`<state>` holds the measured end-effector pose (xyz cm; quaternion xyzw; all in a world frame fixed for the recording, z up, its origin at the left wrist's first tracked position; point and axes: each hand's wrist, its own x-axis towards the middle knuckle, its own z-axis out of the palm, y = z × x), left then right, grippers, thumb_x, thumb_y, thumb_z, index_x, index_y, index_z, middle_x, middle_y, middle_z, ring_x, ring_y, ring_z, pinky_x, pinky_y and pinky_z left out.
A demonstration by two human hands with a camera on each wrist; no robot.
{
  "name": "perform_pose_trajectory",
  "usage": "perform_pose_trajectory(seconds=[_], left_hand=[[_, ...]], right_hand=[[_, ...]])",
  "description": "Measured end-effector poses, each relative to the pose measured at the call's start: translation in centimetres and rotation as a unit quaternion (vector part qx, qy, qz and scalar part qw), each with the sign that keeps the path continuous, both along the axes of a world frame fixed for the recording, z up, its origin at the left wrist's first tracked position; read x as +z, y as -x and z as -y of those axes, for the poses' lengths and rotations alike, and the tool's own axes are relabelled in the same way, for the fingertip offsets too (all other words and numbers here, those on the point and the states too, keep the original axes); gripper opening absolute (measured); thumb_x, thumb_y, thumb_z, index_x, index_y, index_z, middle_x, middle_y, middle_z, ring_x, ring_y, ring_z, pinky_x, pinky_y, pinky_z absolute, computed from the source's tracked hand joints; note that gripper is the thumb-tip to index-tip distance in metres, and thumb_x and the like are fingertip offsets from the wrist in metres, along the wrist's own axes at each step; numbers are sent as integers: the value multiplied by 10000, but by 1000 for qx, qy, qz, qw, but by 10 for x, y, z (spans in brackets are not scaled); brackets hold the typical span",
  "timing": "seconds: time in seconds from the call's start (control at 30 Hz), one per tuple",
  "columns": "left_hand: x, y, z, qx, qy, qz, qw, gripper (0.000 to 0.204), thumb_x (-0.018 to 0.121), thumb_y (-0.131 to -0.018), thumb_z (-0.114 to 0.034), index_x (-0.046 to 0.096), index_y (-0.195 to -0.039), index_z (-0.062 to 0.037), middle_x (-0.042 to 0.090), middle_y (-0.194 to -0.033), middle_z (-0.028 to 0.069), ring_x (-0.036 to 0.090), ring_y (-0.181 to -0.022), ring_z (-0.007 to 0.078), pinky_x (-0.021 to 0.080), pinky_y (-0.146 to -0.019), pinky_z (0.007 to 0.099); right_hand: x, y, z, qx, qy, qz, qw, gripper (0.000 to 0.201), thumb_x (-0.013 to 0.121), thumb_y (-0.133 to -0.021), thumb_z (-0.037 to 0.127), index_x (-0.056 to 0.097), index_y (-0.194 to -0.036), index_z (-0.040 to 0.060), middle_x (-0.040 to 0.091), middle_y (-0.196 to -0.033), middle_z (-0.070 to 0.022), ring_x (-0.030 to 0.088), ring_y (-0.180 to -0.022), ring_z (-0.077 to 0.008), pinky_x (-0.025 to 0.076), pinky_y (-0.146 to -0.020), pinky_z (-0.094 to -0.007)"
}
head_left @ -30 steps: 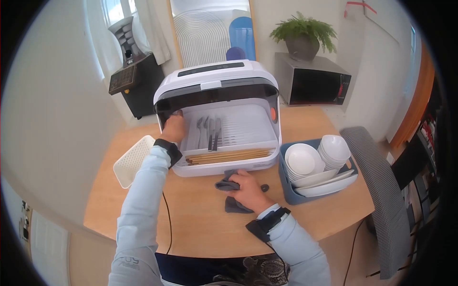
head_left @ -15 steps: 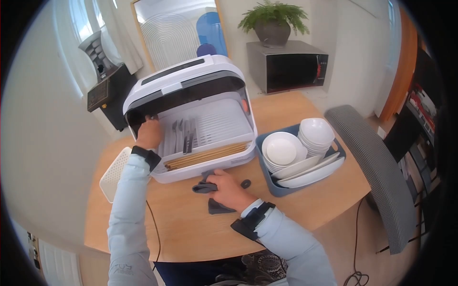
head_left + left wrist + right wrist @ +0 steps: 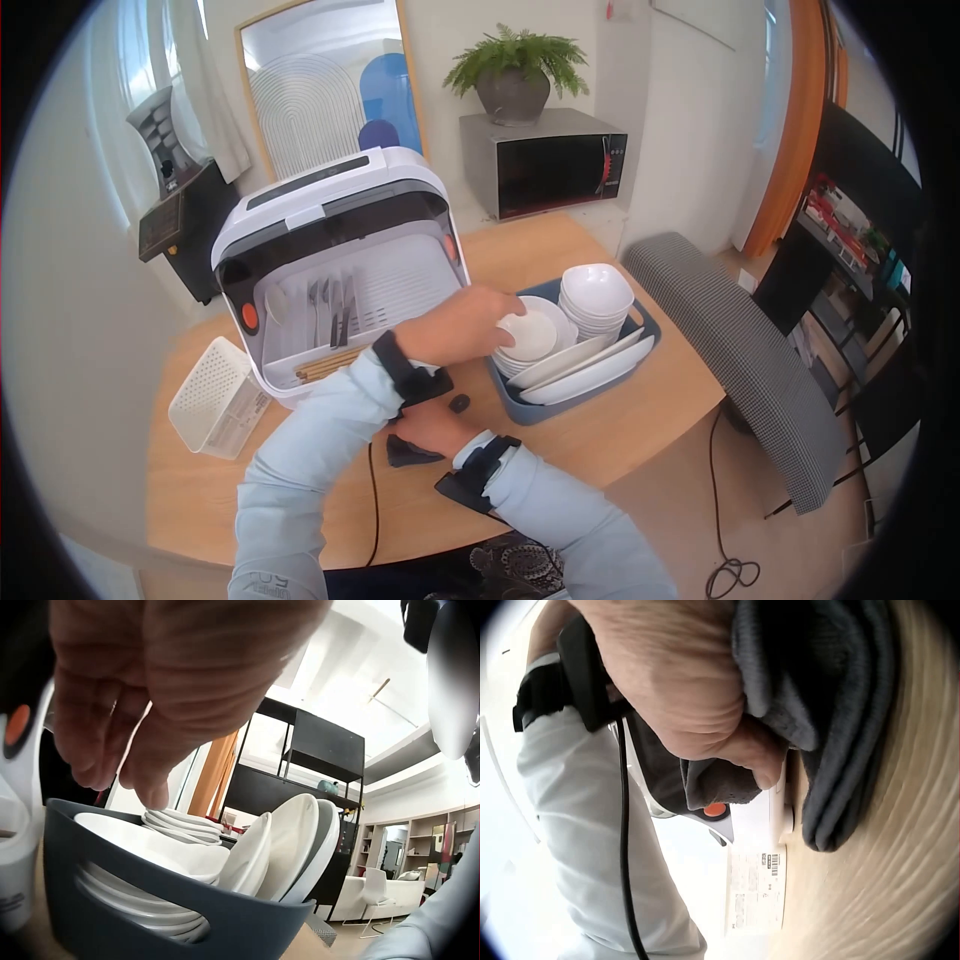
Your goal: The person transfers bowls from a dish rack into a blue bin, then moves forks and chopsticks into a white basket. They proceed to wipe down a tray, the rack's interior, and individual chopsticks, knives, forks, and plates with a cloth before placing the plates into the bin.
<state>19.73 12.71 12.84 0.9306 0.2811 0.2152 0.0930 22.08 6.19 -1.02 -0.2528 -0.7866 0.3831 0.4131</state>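
My left hand [image 3: 455,325] reaches across my right arm to the blue-grey basket [image 3: 567,409], fingers bent loosely at the small round bowls [image 3: 529,332]. In the left wrist view the hand [image 3: 172,682] hangs over the white bowls [image 3: 150,844], fingertips down and holding nothing; whether they touch is unclear. My right hand [image 3: 432,425] is low on the table, partly covered by the left wrist. Seen from the right wrist, this hand [image 3: 682,690] grips a folded dark grey cloth [image 3: 847,750]. White plates [image 3: 590,372] stand on edge in the basket.
A white cabinet [image 3: 335,160] with a raised dark lid holds knives and forks [image 3: 335,310], a white spoon [image 3: 276,304] and chopsticks [image 3: 330,366]. To its left is a white perforated basket [image 3: 215,398]. A small black object [image 3: 459,403] lies beside my right hand; a cable [image 3: 374,500] crosses the table.
My left hand has come out of the cabinet's left side and moved right to the bowls. The right hand still holds the cloth. The head view has turned right.
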Motion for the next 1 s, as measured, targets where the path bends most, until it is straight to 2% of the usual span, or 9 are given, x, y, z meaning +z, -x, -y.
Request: perform_pose_trajectory(seconds=[0.07, 0.27, 0.37, 0.5, 0.57, 0.7, 0.8, 0.9, 1.0], left_hand=[[-6, -15, -10, -21, 29, -49, 998, 430, 668, -807, -122, 579, -1204, 16, 631, -990, 188, 615, -956, 345, 494, -837, 385], [3, -36, -16, -10, 153, -144, 978, 458, 584, -905, -197, 521, -1309, 9, 627, -1079, 191, 575, -1068, 345, 470, -926, 369], [3, -34, -22, -5, 273, -132, 953, 448, 556, -933, -225, 526, -1329, -16, 616, -1193, 177, 564, -1133, 304, 447, -969, 339], [3, -18, -30, -44, 369, -118, 921, 445, 576, -931, -208, 529, -1337, -29, 579, -1317, 129, 540, -1196, 240, 423, -997, 310], [6, -9, -27, -73, 357, -140, 921, 417, 592, -927, -177, 552, -1303, -2, 608, -1273, 130, 556, -1156, 221, 431, -977, 305], [1, -8, -18, -66, 345, -114, 929, 328, 613, -917, -120, 619, -1205, 36, 671, -1144, 124, 599, -1039, 191, 453, -919, 285], [-6, 1, -21, 6, 354, -2, 935, 255, 585, -938, -112, 662, -1131, 37, 695, -1042, 104, 612, -947, 159, 467, -867, 268], [-9, 21, -12, 90, 357, 166, 915, 279, 572, -958, -134, 641, -1163, 43, 675, -1081, 100, 625, -977, 174, 481, -900, 294], [-7, 48, 23, 56, 481, 424, 765, 321, 569, -964, -177, 614, -1170, 65, 641, -1131, 110, 609, -1039, 191, 493, -920, 322]], right_hand=[[-9, 5, -3, 1, 8, 25, 1000, 508, 648, -743, 75, 577, -1246, 51, 606, -1215, -182, 503, -1207, -351, 364, -1046, -401], [-18, 5, -7, -4, -51, 70, 996, 451, 620, -765, 92, 592, -1213, 46, 609, -1230, -176, 535, -1173, -352, 416, -997, -413], [-21, 8, -10, 13, -16, 194, 981, 380, 639, -818, 168, 603, -1178, 50, 625, -1192, -164, 564, -1143, -328, 437, -968, -399], [2, -4, 1, 10, -13, 64, 998, 405, 661, -767, 105, 602, -1163, 37, 618, -1186, -174, 553, -1151, -342, 431, -966, -402], [20, -11, 8, 20, -35, -22, 999, 417, 664, -744, 49, 606, -1157, 43, 615, -1185, -166, 544, -1153, -348, 429, -955, -403], [14, -7, 6, 29, 30, -6, 999, 396, 696, -715, 27, 606, -1100, 34, 615, -1134, -156, 549, -1130, -340, 429, -945, -399], [9, -3, 6, 32, 26, -25, 999, 368, 701, -715, 33, 605, -1071, 34, 619, -1104, -162, 576, -1075, -341, 449, -910, -403], [1, 2, -1, 46, 68, -7, 997, 336, 705, -732, 48, 615, -1055, 29, 623, -1086, -166, 596, -1029, -336, 466, -873, -406], [8, -2, 2, 30, 84, -13, 996, 296, 730, -732, 72, 640, -1009, 19, 624, -1022, -170, 600, -981, -339, 470, -842, -410]])
